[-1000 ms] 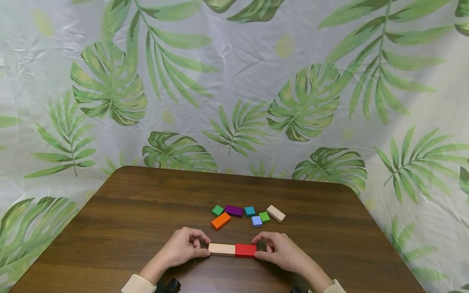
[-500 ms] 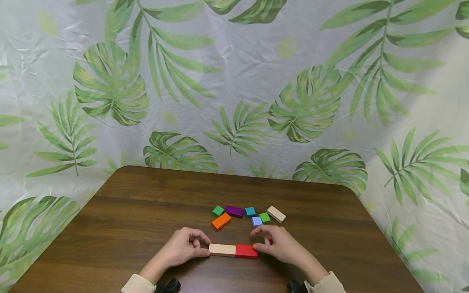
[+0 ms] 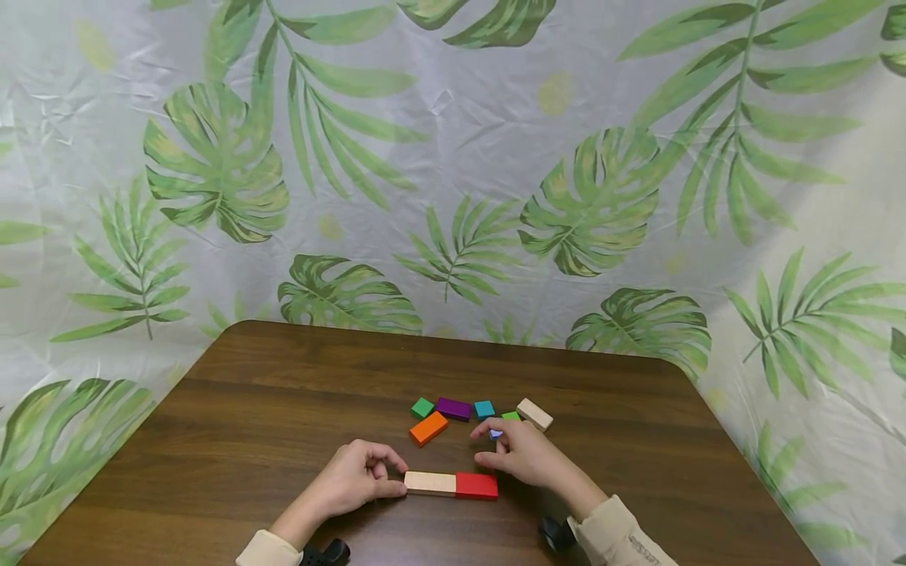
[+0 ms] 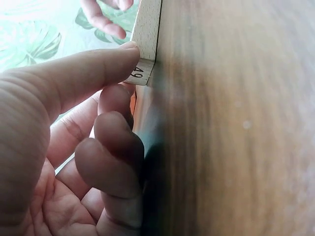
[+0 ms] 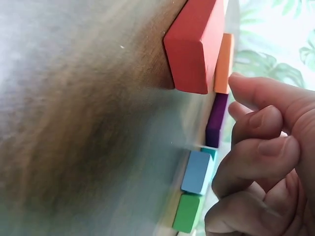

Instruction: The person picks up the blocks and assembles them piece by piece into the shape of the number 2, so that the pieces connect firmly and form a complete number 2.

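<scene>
Left grip: I pinch the left end of the pale block.
Right grip: nothing held; thumb and forefinger apart, near the light-blue block.
Row: the pale block touches the red block end to end, well short of the far edge of the tabletop.
Step, I judge: steadying this row while choosing another block.
Next move: probably calls for a clean pinch among the loose blocks.
Writing: "49", seemingly, on the pale block's end.
</scene>
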